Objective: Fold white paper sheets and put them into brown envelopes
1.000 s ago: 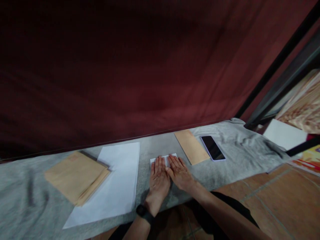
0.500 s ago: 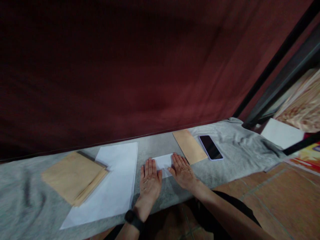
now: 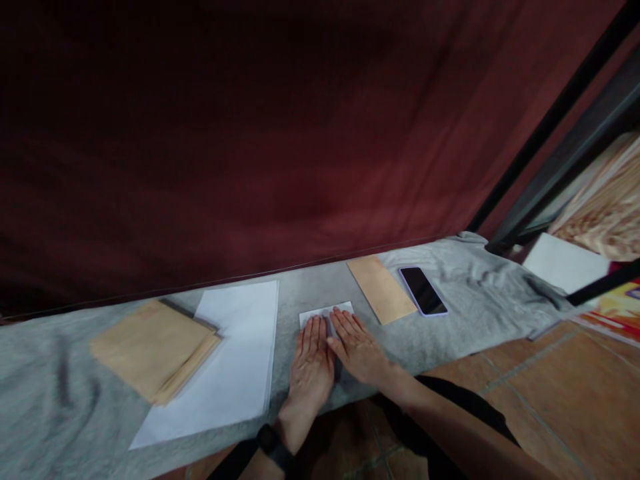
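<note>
A small folded white paper (image 3: 316, 312) lies on the grey cloth, mostly covered by my hands. My left hand (image 3: 313, 363) rests flat on its left part, fingers stretched out and pointing away from me. My right hand (image 3: 357, 347) presses flat on its right part, fingers extended, its thumb close to the left hand. Beyond the right hand lies a single brown envelope (image 3: 383, 290). To the left is a stack of large white paper sheets (image 3: 235, 360), with a pile of brown envelopes (image 3: 153, 343) overlapping its left side.
A phone (image 3: 423, 291) with a dark screen lies right of the single envelope. The grey cloth (image 3: 480, 307) is wrinkled at the right. A dark red curtain (image 3: 300, 167) hangs behind, and dark bars (image 3: 550, 127) stand at the right. Below is a tiled floor (image 3: 565, 380).
My hands have moved closer together over the white paper, the left going right and the right going slightly left. Both stay flat. The view has shifted a little.
</note>
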The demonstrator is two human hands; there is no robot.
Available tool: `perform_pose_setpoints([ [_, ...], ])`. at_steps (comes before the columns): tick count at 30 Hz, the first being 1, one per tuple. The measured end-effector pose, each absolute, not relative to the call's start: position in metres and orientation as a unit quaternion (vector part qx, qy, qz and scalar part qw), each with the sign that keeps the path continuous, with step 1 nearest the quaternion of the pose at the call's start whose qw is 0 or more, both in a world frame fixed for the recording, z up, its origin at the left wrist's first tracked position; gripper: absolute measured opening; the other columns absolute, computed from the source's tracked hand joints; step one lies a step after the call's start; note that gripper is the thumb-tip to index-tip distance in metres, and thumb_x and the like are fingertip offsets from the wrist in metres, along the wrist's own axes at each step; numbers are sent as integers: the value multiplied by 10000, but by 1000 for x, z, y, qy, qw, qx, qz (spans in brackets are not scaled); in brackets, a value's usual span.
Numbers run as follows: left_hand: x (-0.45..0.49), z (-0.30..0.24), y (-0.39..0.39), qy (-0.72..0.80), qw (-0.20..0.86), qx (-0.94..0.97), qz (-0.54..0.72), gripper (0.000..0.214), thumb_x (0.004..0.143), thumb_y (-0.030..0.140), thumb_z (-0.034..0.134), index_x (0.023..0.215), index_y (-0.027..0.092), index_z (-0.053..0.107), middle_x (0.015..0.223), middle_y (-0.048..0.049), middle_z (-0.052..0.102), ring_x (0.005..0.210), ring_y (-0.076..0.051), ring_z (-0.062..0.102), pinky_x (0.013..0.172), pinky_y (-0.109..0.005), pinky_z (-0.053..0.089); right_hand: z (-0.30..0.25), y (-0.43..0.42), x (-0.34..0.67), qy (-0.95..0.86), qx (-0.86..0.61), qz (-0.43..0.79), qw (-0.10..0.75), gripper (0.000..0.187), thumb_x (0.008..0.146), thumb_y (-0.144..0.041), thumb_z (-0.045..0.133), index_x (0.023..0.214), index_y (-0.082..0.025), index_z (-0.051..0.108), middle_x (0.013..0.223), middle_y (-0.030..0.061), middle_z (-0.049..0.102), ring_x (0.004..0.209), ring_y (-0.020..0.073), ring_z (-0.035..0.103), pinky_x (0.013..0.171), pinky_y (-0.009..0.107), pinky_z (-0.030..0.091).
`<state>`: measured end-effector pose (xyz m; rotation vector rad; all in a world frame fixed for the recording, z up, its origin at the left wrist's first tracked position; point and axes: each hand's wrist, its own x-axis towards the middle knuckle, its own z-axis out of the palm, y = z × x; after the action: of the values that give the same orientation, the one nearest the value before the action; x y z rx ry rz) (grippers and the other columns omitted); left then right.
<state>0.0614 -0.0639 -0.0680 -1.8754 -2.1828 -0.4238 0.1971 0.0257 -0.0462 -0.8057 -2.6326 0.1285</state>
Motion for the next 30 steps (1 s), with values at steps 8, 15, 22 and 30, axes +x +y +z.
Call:
perform_pose_setpoints([
  [8,72,-81,-67,-733,92,-660,-134,645,952,146,332,1574,50,189,1596,-204,352,1509,-268,270,1208,-479,341,-55,18,195,-944,-285,63,153,560,1073,-423,297,1559,-150,352,1598,96,371,1489,213,320,1225,427,300],
  [15,67,-68,-71,-768,91,-623,-119,593,976,246,338,1521,12,332,1594,-209,355,1497,-286,306,1210,-474,335,-69,26,205,-935,-302,-6,185,589,1067,-440,324,1540,-93,376,1566,147,418,1470,240,359,1211,430,292],
  [22,62,-69,-77,-791,89,-595,-109,619,985,339,375,1519,27,346,1604,-195,338,1503,-284,296,1220,-479,314,-74,32,216,-922,-308,-61,228,606,1055,-420,364,1550,-72,342,1532,159,470,1429,258,420,1183,434,318],
  [30,63,-61,-79,-806,92,-577,-97,631,966,321,412,1520,28,337,1595,-208,351,1502,-302,293,1215,-502,312,-68,35,226,-918,-327,-67,214,606,1053,-393,380,1557,-62,325,1510,181,492,1402,289,455,1163,463,341],
])
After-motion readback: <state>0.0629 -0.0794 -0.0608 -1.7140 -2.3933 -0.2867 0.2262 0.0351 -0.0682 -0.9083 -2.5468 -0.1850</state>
